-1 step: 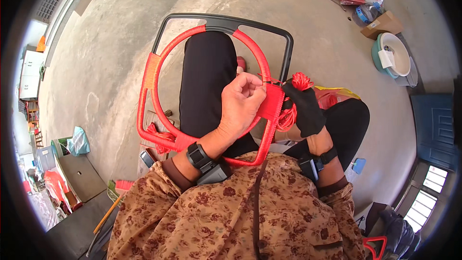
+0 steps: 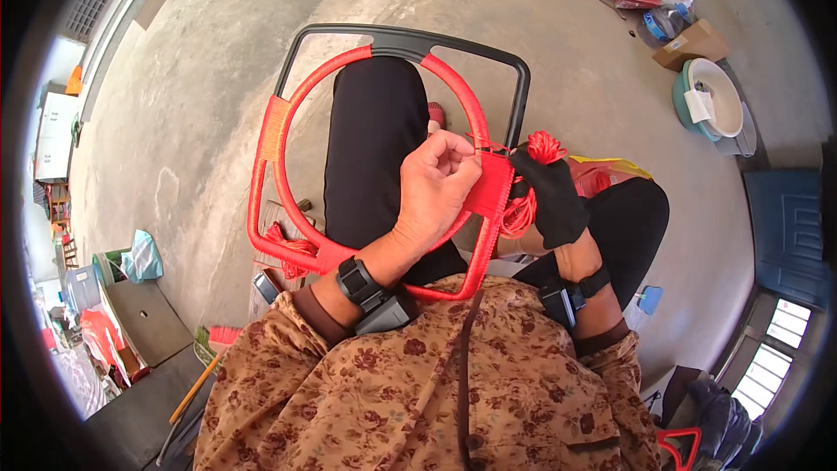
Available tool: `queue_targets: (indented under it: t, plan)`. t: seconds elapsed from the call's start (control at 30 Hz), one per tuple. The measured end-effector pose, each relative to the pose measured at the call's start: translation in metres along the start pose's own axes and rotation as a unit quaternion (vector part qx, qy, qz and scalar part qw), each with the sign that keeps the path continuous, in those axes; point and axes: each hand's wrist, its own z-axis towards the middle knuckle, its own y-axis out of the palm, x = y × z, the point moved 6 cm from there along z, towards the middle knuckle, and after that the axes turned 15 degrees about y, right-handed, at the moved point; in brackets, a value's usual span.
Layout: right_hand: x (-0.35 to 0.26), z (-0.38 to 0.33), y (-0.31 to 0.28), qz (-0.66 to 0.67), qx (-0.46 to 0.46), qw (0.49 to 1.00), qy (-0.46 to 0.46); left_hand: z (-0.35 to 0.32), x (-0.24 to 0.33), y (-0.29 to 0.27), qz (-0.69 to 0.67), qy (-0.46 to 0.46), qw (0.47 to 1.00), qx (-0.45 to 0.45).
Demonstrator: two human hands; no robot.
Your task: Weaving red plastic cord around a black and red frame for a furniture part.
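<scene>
A black frame [image 2: 410, 36] with a round ring inside lies over my lap, much of it wound in red cord; its top and upper right side are bare black. An orange wound band [image 2: 275, 130] marks its left side. Bare, my left hand [image 2: 438, 187] is closed in a pinch on thin red cord at the upper edge of the red wound block [image 2: 493, 187]. Close beside that block, my right hand [image 2: 553, 198], in a black glove, is closed round a looped bundle of red cord [image 2: 546, 147]. The glove hides part of the bundle.
More red cord [image 2: 292, 249] lies by the frame's lower left corner. Behind my right hand is a red and yellow bag [image 2: 602, 176]. Basins [image 2: 717, 98] and a cardboard box [image 2: 693, 44] stand at the far right. A broom [image 2: 223, 337] is at the lower left.
</scene>
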Motion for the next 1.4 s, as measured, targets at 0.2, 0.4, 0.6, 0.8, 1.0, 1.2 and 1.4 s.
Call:
queue_targets:
  t: [0.2,0.4,0.6,0.8,1.0,1.2,1.4]
  plan:
    - [0.005,0.003,-0.004,-0.020,0.018,1.000,-0.005,0.001,0.003,0.000,0.002,0.002,1.000,-0.019]
    - [0.001,-0.002,-0.003,-0.032,0.022,0.999,-0.018,0.006,0.015,-0.003,0.172,0.057,0.983,-0.039]
    - [-0.003,-0.009,0.007,-0.041,0.010,0.999,-0.011,0.011,0.030,-0.004,0.338,0.199,0.918,-0.058]
    - [0.001,0.002,0.001,-0.046,0.013,0.999,-0.016,0.014,0.018,-0.003,0.291,0.098,0.950,-0.049]
    - [-0.008,-0.001,-0.010,-0.096,-0.013,0.995,0.024,0.008,0.006,-0.006,0.083,0.040,0.995,-0.030]
    - [-0.013,-0.004,-0.021,-0.228,-0.019,0.973,0.039,0.005,0.002,-0.007,0.069,0.002,0.997,-0.041]
    - [-0.048,-0.080,-0.063,-0.479,0.219,0.786,-0.324,0.007,-0.001,-0.006,-0.013,-0.037,0.999,-0.018]
